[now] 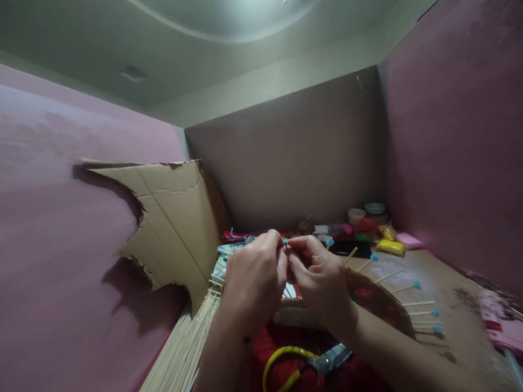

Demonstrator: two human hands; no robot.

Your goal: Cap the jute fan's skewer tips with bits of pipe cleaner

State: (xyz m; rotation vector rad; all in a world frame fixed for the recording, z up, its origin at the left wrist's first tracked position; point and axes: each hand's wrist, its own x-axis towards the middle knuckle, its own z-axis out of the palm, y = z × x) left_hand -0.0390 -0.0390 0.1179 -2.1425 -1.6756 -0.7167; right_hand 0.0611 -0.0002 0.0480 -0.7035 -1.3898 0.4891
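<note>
My left hand [257, 272] and my right hand [322, 280] meet in front of me, with fingers and thumbs pinched together. Between the fingertips shows a small blue lump [285, 242], like soft clay; whether a stick runs into it is hidden by my fingers. Just beyond and beneath my hands is a round woven basket [402, 310]. Thin wooden sticks [417, 302] poke out over its rim, several tipped with blue lumps [416, 285]. Scissors [292, 362] with yellow handles lie on red cloth [265, 345] below my wrists.
A bundle of long thin sticks [180, 348] lies at the left, by a torn cardboard sheet [171, 218] against the wall. Yellow packets [390, 246], a pink packet [408, 240] and tubs [357, 214] stand at the back right. A pink item [502, 321] lies at the table's right.
</note>
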